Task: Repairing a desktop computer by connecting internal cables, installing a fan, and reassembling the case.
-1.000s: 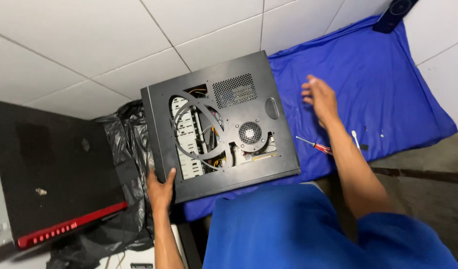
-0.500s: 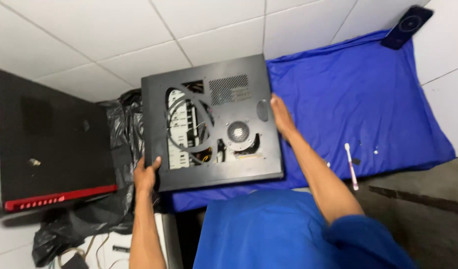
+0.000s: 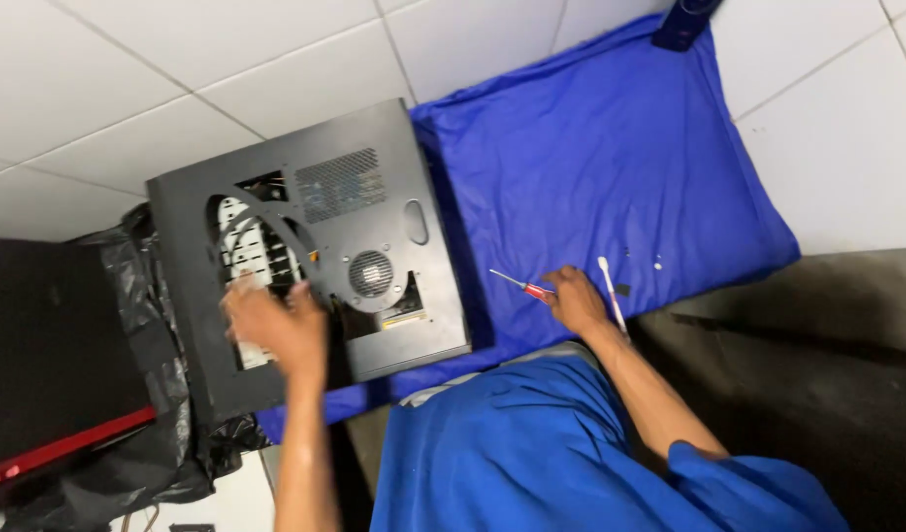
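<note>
A black computer case (image 3: 369,187) lies on its side, partly on a blue cloth (image 3: 611,167), with a cut-out panel showing the inside and a round fan. My left hand (image 3: 276,325) rests on the panel over the large opening, fingers spread. My right hand (image 3: 574,299) is on the cloth to the right of the case, fingers closing on the handle of a small red screwdriver (image 3: 520,286). A white stick-like tool (image 3: 611,296) lies just beside that hand.
A black plastic bag (image 3: 143,394) bulges left of the case. Further left lies a black panel with a red edge (image 3: 49,394). A dark blue object (image 3: 681,22) stands at the cloth's far end. Small screws (image 3: 658,262) dot the cloth. White floor tiles surround everything.
My right hand left the case's right edge and went to the red screwdriver on the cloth. My left hand moved from the case's lower left corner up onto the panel.
</note>
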